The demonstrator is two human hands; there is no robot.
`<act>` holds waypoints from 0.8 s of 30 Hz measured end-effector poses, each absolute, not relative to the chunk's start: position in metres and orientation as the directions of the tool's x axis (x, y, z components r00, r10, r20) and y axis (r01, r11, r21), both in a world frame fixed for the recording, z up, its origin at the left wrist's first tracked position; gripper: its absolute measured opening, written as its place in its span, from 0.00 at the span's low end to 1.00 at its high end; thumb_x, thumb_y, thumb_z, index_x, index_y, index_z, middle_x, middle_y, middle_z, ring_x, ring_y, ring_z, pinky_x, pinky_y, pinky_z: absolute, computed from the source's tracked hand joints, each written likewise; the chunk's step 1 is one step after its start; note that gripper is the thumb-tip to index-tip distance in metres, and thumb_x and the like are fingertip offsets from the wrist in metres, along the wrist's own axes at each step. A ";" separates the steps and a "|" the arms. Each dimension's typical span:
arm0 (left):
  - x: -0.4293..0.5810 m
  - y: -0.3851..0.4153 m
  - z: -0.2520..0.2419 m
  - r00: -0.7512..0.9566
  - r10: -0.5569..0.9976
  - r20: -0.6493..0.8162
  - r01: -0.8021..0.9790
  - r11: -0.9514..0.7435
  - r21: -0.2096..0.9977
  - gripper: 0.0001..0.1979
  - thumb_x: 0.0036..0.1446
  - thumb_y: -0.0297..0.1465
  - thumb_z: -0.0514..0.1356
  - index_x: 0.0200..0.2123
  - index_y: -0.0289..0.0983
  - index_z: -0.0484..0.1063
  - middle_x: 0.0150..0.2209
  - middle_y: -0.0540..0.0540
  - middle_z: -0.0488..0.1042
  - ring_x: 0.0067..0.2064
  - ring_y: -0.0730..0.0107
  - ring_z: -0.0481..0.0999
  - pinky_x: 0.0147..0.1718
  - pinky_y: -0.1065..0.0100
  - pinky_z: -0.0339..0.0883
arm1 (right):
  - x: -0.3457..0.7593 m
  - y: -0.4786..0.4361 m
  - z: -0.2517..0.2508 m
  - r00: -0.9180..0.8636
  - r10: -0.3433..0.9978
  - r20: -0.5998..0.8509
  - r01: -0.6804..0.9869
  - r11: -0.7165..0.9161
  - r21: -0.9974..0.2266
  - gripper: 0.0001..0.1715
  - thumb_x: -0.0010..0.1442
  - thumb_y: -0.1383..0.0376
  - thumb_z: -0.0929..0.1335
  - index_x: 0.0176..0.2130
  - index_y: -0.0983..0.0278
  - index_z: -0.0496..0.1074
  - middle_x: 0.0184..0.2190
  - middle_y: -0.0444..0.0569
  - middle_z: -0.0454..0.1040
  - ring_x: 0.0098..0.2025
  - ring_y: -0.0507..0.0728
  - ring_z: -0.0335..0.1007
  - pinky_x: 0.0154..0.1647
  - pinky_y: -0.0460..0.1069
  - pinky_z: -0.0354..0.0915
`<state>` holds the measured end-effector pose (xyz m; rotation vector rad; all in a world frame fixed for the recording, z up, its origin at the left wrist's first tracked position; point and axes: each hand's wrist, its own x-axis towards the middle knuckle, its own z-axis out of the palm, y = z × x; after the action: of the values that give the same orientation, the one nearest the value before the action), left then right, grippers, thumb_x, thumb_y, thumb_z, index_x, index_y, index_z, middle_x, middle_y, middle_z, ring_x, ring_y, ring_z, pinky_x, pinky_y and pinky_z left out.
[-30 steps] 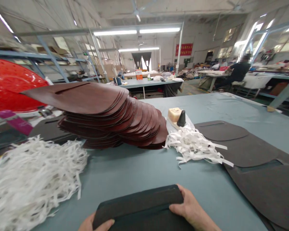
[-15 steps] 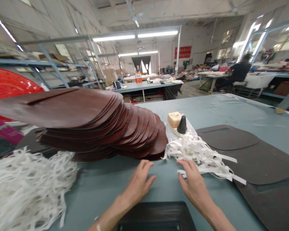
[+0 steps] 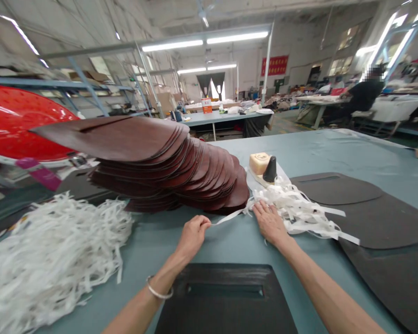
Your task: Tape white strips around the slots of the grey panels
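Between its fingertips, my left hand (image 3: 194, 232) pinches the end of a white strip (image 3: 230, 217), which stretches to the tangle of white strips (image 3: 294, 204). My right hand (image 3: 270, 222) lies flat with fingers extended on the near left side of that tangle. Directly before me is a black panel (image 3: 226, 306) with a rectangular slot near its far edge. Beyond my left hand rises a fanned stack of dark brown leather-like pieces (image 3: 181, 171). The surface under it all is a blue-grey table (image 3: 146, 250).
A big heap of white strips (image 3: 55, 260) sits at left. Behind the right tangle stand a cream block (image 3: 258, 163) and a black cone (image 3: 271, 170). Dark flat panels (image 3: 372, 218) lie at right. A red oval object (image 3: 24, 120) is far left. A person (image 3: 364, 95) sits in the background.
My left hand has closed on the end of a white strip and drawn it out leftward from the tangle. My right hand has moved forward onto the tangle. The view has shifted slightly.
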<state>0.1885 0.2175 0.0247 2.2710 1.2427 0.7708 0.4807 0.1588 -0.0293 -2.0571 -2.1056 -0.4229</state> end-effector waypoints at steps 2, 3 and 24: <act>0.157 0.205 0.029 0.373 0.895 0.245 0.637 -0.439 0.634 0.09 0.59 0.32 0.52 0.30 0.38 0.70 0.27 0.51 0.70 0.31 0.70 0.69 0.33 0.70 0.60 | 0.485 0.161 -0.026 -0.038 0.945 0.324 0.998 0.018 0.065 0.28 0.58 0.76 0.56 0.55 0.66 0.66 0.57 0.56 0.66 0.63 0.62 0.52 0.58 0.59 0.51; 0.143 0.198 0.030 0.341 0.911 0.233 0.645 -0.407 0.647 0.09 0.58 0.32 0.52 0.30 0.38 0.70 0.26 0.51 0.69 0.30 0.71 0.68 0.31 0.70 0.59 | 0.486 0.162 -0.023 -0.040 0.943 0.332 0.998 0.024 0.052 0.27 0.57 0.76 0.57 0.54 0.66 0.67 0.56 0.56 0.68 0.62 0.62 0.54 0.58 0.59 0.51; 0.078 0.096 0.001 0.278 0.930 -0.240 0.358 0.131 0.924 0.09 0.50 0.35 0.57 0.28 0.34 0.68 0.21 0.51 0.70 0.24 0.75 0.70 0.26 0.73 0.63 | 0.385 0.002 0.013 -0.165 0.953 -0.252 0.305 -0.194 -0.932 0.24 0.59 0.45 0.62 0.32 0.63 0.64 0.20 0.37 0.53 0.22 0.48 0.45 0.23 0.44 0.46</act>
<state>0.0779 0.0960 0.0005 1.4358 1.2818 0.6481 0.3847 0.0016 0.0131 -1.4989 -1.4651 1.3863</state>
